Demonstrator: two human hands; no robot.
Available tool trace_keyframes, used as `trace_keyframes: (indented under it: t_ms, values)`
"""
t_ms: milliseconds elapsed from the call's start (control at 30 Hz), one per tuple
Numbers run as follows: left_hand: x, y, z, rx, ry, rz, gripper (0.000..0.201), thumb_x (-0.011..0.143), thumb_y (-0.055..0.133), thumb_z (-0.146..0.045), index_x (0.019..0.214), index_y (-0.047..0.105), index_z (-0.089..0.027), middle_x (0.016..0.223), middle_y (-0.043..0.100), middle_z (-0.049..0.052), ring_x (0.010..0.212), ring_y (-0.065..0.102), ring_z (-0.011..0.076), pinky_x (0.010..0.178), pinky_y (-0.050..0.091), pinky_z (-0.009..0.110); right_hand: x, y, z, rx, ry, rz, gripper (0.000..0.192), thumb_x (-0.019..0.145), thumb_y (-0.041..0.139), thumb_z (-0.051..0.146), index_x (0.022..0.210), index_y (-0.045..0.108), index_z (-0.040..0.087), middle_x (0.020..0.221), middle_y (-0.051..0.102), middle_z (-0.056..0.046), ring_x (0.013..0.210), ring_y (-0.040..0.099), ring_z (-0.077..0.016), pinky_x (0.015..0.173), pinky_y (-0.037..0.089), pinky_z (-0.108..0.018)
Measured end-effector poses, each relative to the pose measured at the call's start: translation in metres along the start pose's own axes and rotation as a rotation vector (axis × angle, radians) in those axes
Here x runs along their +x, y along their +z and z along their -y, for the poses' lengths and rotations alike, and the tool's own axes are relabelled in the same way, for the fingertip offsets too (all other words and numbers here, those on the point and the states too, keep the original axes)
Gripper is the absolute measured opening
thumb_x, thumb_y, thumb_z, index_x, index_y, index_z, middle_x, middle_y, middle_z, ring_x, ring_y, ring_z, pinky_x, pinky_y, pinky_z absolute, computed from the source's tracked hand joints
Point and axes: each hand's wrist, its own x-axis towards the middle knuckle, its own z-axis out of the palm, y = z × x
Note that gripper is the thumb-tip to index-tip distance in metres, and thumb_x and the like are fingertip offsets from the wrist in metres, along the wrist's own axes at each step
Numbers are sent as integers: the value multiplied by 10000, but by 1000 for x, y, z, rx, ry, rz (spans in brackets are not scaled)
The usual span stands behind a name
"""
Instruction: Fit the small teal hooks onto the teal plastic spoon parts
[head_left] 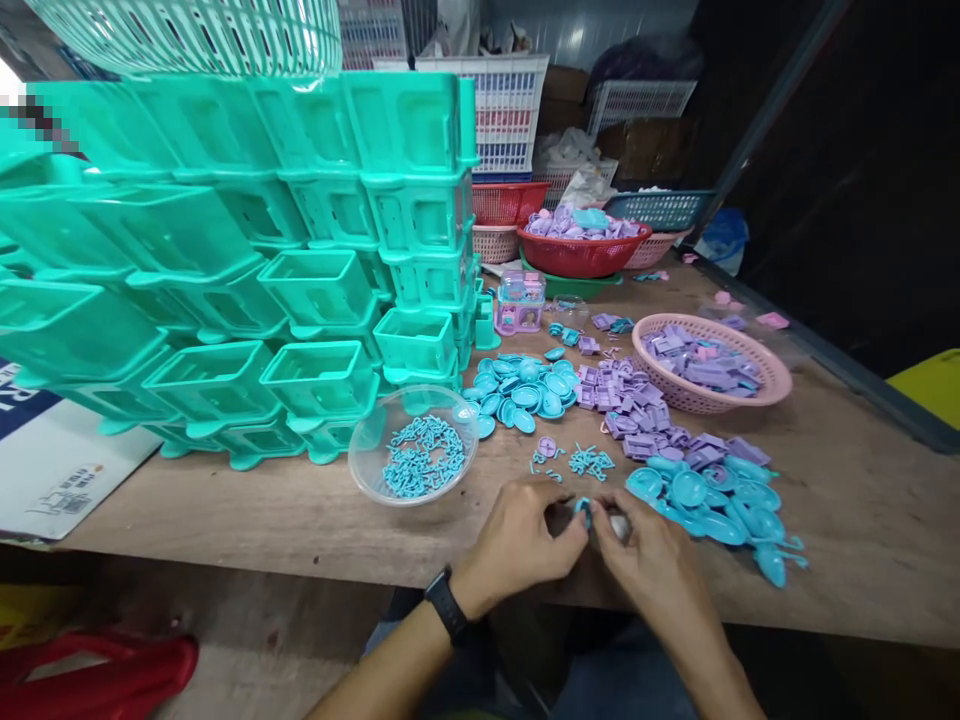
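Take the clear plastic bowl point(413, 445) of small teal hooks as your landmark: to its left and behind it you have a tall stack of teal plastic boxes point(247, 260), and just to its right a heap of blue oval discs point(521, 392) with purple square pieces point(630, 395) beyond. Farther right you see a pink basket point(772, 385) of purple pieces, and well behind sits a red basket point(581, 258).
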Motion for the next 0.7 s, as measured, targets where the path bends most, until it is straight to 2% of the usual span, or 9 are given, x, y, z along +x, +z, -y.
trace_keyframes:
  t_ms: [100, 200, 333, 400, 467, 567, 700]
  values:
    - [19, -4, 7, 185, -72, 1, 144, 913, 569, -183, 836, 691, -186, 866, 732, 82, 841, 680, 239, 782, 509, 333, 3, -8, -22, -127, 59, 4, 258, 864, 488, 402, 758, 658, 239, 666, 711, -52, 589, 657, -222, 584, 432, -321]
    - [36, -5, 16, 381, -117, -33, 168, 885, 538, -92, 947, 666, -180, 1043, 707, 128, 1025, 643, 290, 872, 505, 388, 9, -16, -40, -305, 65, -42, 260, 854, 482, 372, 784, 691, 233, 715, 728, -84, 638, 669, -249, 606, 441, -344]
    - [43, -7, 26, 462, -217, -31, 375, 796, 512, 31, 1107, 580, -168, 1140, 632, 141, 1050, 618, 282, 880, 518, 389, 18, -27, -49, -476, 47, -104, 325, 898, 458, 356, 925, 736, 189, 799, 719, -132, 686, 644, -285, 643, 454, -393]
    - [43, -8, 30, 460, -231, -78, 408, 793, 497, 49, 1134, 547, -171, 1162, 599, 135, 1080, 603, 275, 912, 516, 394, 20, -25, -43, -447, 0, -150, 345, 921, 464, 363, 994, 741, 171, 865, 715, -145, 760, 644, -297, 713, 480, -418]
    - [45, -8, 34, 467, -212, -121, 392, 820, 491, 39, 1146, 534, -174, 1189, 574, 134, 1117, 584, 275, 948, 510, 412, 22, -14, -31, -348, -76, -140, 314, 942, 466, 332, 987, 742, 189, 917, 715, -134, 847, 651, -289, 796, 493, -417]
    - [54, -5, 40, 530, -190, -118, 316, 869, 496, -5, 1139, 562, -157, 1231, 549, 153, 1125, 572, 289, 954, 511, 448, 24, 11, -8, -249, -151, -14, 261, 956, 482, 259, 963, 738, 208, 939, 723, -107, 900, 658, -267, 832, 486, -392]
    - [58, -2, 40, 648, -199, -39, 201, 912, 476, -55, 946, 654, -142, 1196, 555, 173, 1093, 564, 321, 890, 525, 458, 26, 37, 7, -337, -161, 99, 197, 935, 549, 185, 996, 735, 207, 918, 711, -93, 902, 649, -279, 788, 460, -381]
